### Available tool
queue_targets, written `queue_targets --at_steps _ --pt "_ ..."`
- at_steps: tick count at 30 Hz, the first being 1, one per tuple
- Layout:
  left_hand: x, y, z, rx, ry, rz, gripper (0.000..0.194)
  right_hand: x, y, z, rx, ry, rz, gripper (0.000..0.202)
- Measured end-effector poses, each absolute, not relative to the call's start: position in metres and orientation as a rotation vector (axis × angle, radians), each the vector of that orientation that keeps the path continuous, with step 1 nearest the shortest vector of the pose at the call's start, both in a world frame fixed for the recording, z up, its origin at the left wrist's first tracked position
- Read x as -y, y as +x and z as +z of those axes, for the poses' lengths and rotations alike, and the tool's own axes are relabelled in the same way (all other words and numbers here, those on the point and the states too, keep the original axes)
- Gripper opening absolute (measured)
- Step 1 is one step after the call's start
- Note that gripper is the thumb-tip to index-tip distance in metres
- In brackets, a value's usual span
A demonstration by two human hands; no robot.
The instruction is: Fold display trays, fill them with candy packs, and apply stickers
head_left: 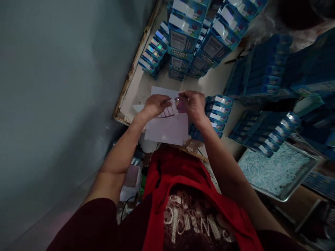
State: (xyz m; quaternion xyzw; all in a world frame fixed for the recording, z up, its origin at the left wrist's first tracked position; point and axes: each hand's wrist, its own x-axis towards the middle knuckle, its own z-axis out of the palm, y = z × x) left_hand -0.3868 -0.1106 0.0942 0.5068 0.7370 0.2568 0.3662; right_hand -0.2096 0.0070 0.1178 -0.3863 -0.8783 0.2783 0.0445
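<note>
My left hand [156, 105] pinches a small sheet of stickers [168, 111], which shows a row of pale rectangles. At the sheet's right end, my right hand [194, 104] has its thumb and fingers closed on a shiny, rainbow-glinting piece [178, 104]; whether this is part of the sheet I cannot tell. Both hands are above white paper sheets [167, 129] at the table's near edge. Just right of my right hand stands a group of blue candy boxes [218, 113], several with white strips across their ends.
Stacked blue boxes [183, 42] stand at the table's back, beside a row with shiny strips [154, 50]. More boxes [261, 132] sit to the right, near a metal tray [284, 198] of pale blue pieces. A dark tool [235, 57] lies behind. The wall [57, 87] borders the left.
</note>
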Motion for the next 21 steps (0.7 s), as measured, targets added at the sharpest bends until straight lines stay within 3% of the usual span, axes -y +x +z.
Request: queue_targets --at_steps 6,21 --pt "0.098 -0.397 0.122 -1.766 1.263 0.664 0.020 -0.001 -0.210 0.133 2.923 -0.932 0.433 0.038" --pt "0.117 -0.387 0.109 -1.761 0.997 0.673 0.027 0.043 -0.181 0.126 3.101 -0.765 0.568 0.055"
